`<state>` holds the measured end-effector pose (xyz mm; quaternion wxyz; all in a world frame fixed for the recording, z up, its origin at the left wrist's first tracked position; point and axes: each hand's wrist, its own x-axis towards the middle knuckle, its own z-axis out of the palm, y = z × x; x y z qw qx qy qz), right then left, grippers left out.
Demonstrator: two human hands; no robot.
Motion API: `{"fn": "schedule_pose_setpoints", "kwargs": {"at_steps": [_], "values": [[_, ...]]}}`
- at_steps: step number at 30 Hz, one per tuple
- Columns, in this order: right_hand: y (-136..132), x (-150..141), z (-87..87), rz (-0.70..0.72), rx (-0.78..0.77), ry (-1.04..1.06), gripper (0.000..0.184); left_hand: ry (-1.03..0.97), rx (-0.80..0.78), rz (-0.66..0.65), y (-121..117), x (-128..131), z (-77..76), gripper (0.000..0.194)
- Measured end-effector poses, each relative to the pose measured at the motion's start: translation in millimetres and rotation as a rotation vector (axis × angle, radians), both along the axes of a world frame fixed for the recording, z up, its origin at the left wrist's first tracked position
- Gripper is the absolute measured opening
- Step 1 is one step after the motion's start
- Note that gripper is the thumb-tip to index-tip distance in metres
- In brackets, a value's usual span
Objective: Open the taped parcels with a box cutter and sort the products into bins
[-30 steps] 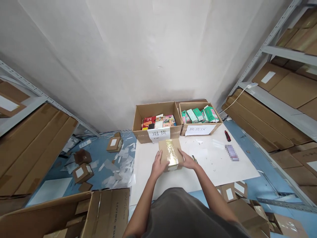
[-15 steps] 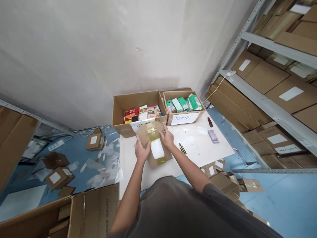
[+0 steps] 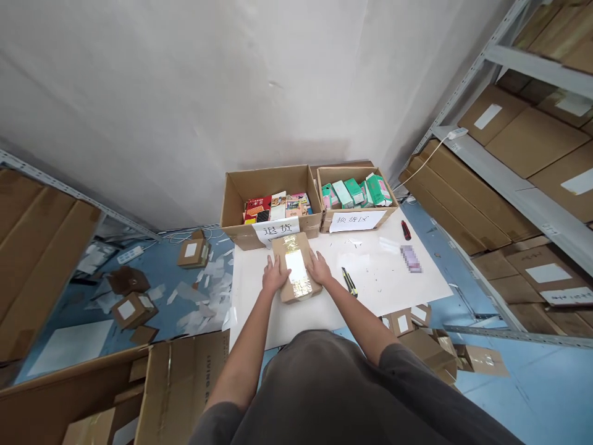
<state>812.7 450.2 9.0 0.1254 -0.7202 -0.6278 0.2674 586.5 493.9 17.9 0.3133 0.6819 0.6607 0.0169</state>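
Observation:
A taped brown cardboard box (image 3: 290, 289) with a white label (image 3: 295, 263) lies on the white table in front of me. My left hand (image 3: 276, 275) holds its left side, with the thumb over the top face. My right hand (image 3: 319, 269) presses along the right side. Shiny tape crosses the top above and below the label. Just right of my right hand lies a yellow and black utility knife (image 3: 349, 282). Behind the package stands an open carton (image 3: 241, 237) of books, with a paper sign (image 3: 277, 229) on its front.
A second carton (image 3: 325, 221) holds several green boxes (image 3: 356, 190). A red cutter (image 3: 406, 230) and a blurred purple item (image 3: 411, 259) lie on the table's right (image 3: 384, 290). Shelving (image 3: 467, 139) with cartons stands right; scraps and boxes (image 3: 134, 310) litter the floor left.
The cardboard box, tilted up in my hands before, now lies flatter and straighter on the table. My hands have shifted to its two sides. The view has turned slightly left.

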Motion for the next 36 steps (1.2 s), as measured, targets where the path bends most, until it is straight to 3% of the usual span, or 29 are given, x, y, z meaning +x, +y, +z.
{"fn": "schedule_pose_setpoints", "kwargs": {"at_steps": [3, 6, 10, 15, 19, 22, 25, 28, 32, 36], "values": [[-22, 28, -5.1, 0.03, 0.115, -0.033, 0.065, 0.11, 0.024, -0.249, 20, -12, 14.9, 0.128], [-50, 64, -20.8, -0.005, 0.111, -0.058, 0.061, 0.206, -0.056, -0.432, 43, -12, 22.0, 0.15], [-90, 112, -56.1, -0.132, -0.037, -0.08, 0.057, 0.314, -0.129, -0.452, 58, -1, 21.6, 0.157], [-125, 155, -101.8, -0.327, -0.324, -0.064, 0.054, 0.383, -0.143, -0.423, 47, 10, 17.1, 0.153], [-126, 164, -125.7, -0.363, -0.399, -0.033, 0.061, 0.416, -0.135, -0.412, 30, 20, 15.2, 0.154], [-114, 163, -132.4, -0.333, -0.38, -0.038, 0.059, 0.446, -0.108, -0.425, 24, 27, 14.2, 0.155], [-98, 164, -126.3, -0.305, -0.391, -0.031, 0.048, 0.46, -0.097, -0.44, 24, 30, 11.7, 0.157], [-82, 165, -104.2, -0.33, -0.316, 0.045, 0.044, 0.411, -0.094, -0.423, 25, 32, 6.1, 0.16], [-54, 145, -52.9, -0.309, -0.134, 0.288, 0.058, 0.323, -0.108, -0.386, 28, 37, -3.5, 0.166], [-15, 84, -2.2, -0.135, -0.052, 0.367, 0.065, 0.293, -0.13, -0.355, 30, 44, -9.8, 0.169]]}}
